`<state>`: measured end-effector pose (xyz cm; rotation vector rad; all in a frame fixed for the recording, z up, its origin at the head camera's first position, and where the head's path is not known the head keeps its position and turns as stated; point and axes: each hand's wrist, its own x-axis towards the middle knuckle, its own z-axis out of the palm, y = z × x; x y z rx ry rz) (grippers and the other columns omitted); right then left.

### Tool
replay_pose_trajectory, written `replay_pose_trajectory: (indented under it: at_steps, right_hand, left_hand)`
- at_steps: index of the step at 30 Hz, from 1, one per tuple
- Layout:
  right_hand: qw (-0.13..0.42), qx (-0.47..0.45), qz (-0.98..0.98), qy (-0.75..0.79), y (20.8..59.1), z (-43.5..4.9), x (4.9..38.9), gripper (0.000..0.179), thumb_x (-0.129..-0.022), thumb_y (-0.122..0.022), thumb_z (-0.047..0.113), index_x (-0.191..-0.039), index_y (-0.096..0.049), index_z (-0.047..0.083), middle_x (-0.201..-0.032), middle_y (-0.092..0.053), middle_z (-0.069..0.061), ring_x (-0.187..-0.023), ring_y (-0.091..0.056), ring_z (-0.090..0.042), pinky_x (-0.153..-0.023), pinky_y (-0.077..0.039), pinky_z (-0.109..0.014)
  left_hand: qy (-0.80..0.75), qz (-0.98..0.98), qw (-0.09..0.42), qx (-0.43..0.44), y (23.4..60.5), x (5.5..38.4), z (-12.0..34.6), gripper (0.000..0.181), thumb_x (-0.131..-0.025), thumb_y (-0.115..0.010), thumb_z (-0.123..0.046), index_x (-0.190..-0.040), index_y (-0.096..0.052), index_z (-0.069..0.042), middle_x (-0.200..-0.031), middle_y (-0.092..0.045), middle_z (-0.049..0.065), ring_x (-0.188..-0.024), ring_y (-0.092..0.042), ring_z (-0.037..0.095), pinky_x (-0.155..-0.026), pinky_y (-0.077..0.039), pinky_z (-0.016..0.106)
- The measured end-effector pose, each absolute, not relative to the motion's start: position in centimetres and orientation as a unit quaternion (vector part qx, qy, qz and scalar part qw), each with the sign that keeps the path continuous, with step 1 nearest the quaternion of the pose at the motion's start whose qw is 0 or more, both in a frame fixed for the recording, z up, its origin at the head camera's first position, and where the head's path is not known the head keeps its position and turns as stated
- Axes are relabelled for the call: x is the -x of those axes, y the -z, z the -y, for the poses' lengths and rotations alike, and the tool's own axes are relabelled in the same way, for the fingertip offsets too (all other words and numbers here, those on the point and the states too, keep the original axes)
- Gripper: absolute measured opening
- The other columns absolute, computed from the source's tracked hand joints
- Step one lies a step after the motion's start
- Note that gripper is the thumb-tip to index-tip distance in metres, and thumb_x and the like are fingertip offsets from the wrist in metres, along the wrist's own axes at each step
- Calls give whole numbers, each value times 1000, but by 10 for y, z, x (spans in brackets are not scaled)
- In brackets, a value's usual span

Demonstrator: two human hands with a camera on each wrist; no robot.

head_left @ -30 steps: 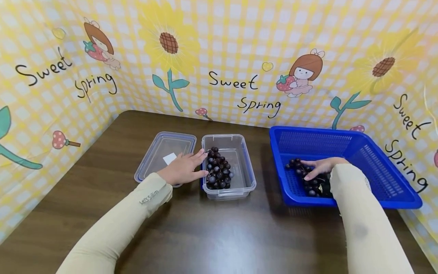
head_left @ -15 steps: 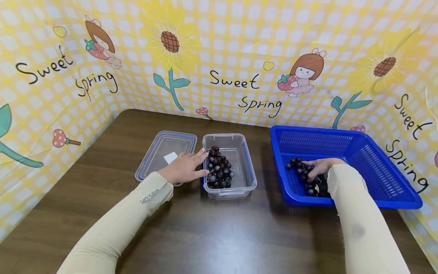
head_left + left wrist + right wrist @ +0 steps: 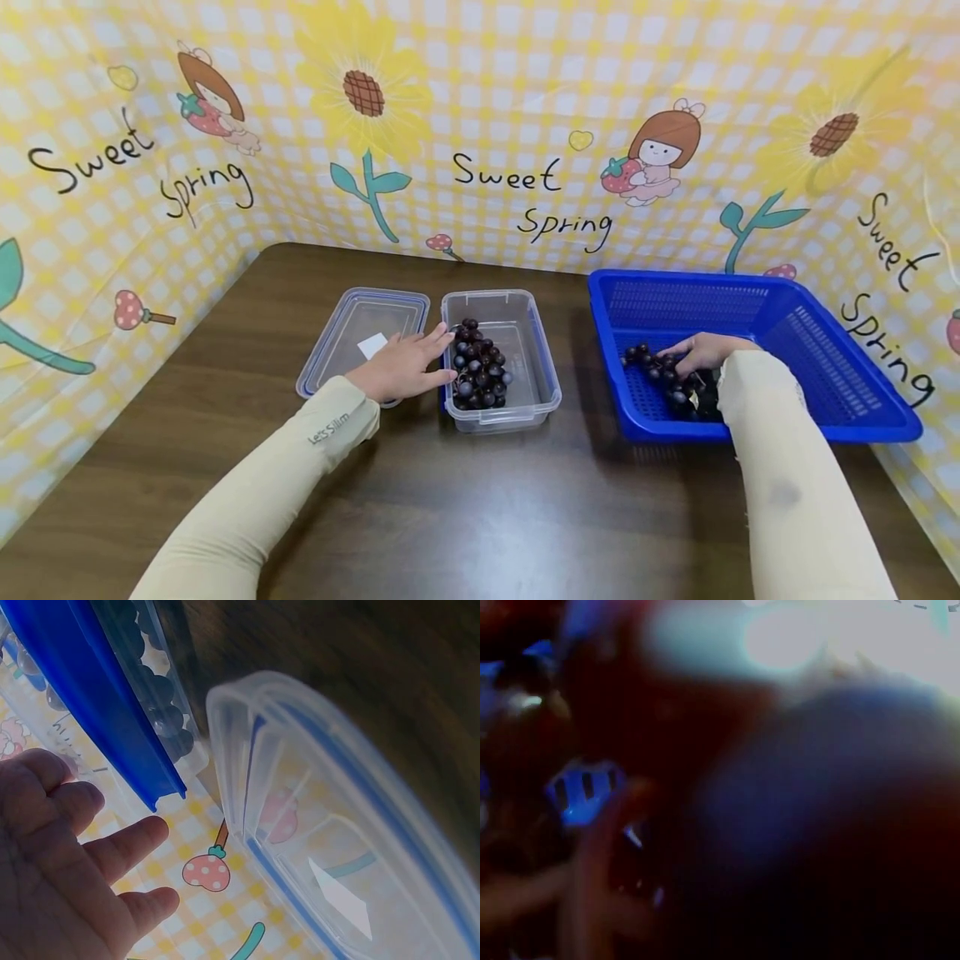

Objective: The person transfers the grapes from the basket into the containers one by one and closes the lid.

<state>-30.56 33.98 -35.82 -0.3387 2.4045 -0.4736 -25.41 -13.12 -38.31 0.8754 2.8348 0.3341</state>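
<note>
My left hand (image 3: 401, 368) has its fingers spread, the tips right at the left rim of a clear plastic container (image 3: 528, 367). Inside it, along the left side, lies a bunch of dark grapes (image 3: 480, 367). The left wrist view shows the container's blue side clip (image 3: 97, 712) just beyond the fingers. Reaching into a blue plastic basket (image 3: 862, 396), my right hand (image 3: 708, 350) grips another bunch of dark grapes (image 3: 667, 375), thumb bent over it and the other fingers partly hidden. Dark, blurred grapes (image 3: 630, 705) fill much of the right wrist view.
A clear lid (image 3: 382, 312) with a blue seal and a white label lies left of the container, partly under my left hand. Brown tabletop (image 3: 480, 508) stretches in front. A yellow checked cloth (image 3: 510, 100) closes off the back and sides.
My right hand's thumb has drawn in and the hand has closed over the grapes in the basket, which have shifted slightly. The left hand stays at the container's rim.
</note>
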Motion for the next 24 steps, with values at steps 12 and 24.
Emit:
replay_pose_trajectory:
  at_steps: [12,24]
  right_hand:
    - [272,129,-929,215,352,-333,305,54,-76,-64,5,-129,-56,-5,-97,-62,-14,-55,-34,-8,-56,-32,-24]
    - [175,87,-928,319,332,-325,298,56,-83,-59,6,-137,-48,-3,-85,-55,-10,-53,-28,-10,-59,-36,-27]
  left_hand:
    - [-96,-947,86,-295,385,255,131,82,-93,-51,-56,-150,-28,-1,-156,-17,17,-133,-33,46,-105,-17,68]
    - [-90,-947,86,-295,379,257,127,86,-91,-53,-58,-148,-30,1,-155,-19,20,-133,-36,43,-106,-16,67]
